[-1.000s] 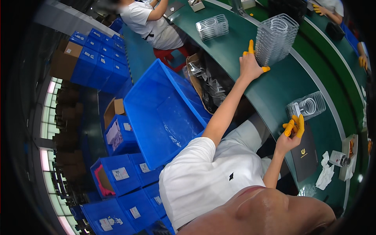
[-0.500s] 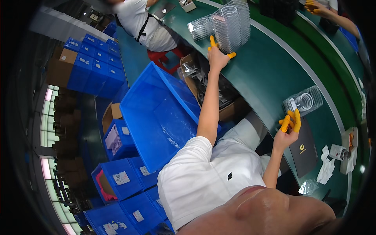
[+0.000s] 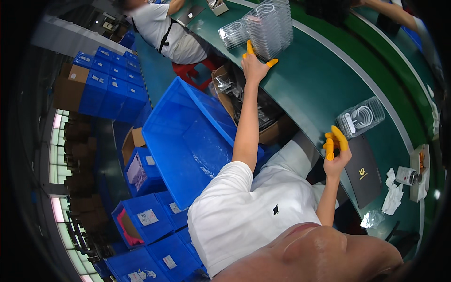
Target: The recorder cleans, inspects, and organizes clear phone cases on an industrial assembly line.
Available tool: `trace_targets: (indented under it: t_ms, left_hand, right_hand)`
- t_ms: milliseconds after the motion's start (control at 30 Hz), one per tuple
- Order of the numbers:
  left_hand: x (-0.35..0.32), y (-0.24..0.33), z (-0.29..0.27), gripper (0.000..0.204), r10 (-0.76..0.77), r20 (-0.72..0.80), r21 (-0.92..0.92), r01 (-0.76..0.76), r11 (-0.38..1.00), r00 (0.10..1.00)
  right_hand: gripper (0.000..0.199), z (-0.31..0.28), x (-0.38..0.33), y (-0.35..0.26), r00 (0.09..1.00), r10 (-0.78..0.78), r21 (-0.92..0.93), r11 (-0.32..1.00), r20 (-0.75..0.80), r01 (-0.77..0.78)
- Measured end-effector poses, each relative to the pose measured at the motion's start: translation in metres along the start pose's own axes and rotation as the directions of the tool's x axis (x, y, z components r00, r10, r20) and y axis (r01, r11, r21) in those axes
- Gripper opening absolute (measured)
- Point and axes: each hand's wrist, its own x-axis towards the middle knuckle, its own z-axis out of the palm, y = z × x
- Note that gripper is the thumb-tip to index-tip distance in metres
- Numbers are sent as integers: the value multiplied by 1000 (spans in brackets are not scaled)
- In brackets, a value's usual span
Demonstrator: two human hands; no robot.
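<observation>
My left hand (image 3: 255, 69), with yellow finger covers, reaches to the near end of a tall stack of clear plastic trays (image 3: 277, 35). Its forefinger and thumb are spread at the stack's lower corner; whether they press on it I cannot tell. A tray with a coiled white cable (image 3: 232, 35) lies left of that stack. My right hand (image 3: 337, 149), also in yellow finger covers, is raised over the table edge with bent, parted fingers and nothing visible in them. Just beyond it sit clear trays (image 3: 376, 109) holding a coiled white cable (image 3: 362, 116) and a white block.
A dark flat case (image 3: 362, 174) lies on the green table (image 3: 312, 94), near crumpled tissue (image 3: 392, 192), a small jar (image 3: 407, 176) and a white box (image 3: 419, 164). Left of me is a large blue bin (image 3: 188, 136). A co-worker (image 3: 164, 28) sits at the far left.
My right hand has drawn back a little to the left, away from the nearby trays. My left hand stays by the tall stack. The whole view has shifted slightly.
</observation>
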Motion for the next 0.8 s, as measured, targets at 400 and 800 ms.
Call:
trace_targets:
  t_ms: [400,800]
  left_hand:
    - [1,7,-4,117,-36,-76,18,38,999,996]
    - [-3,7,-2,113,-12,-100,53,17,998,995]
  right_hand:
    - [25,4,13,-16,930,148,-95,988,335,-122]
    - [25,5,10,-14,929,165,-106,985,332,-137]
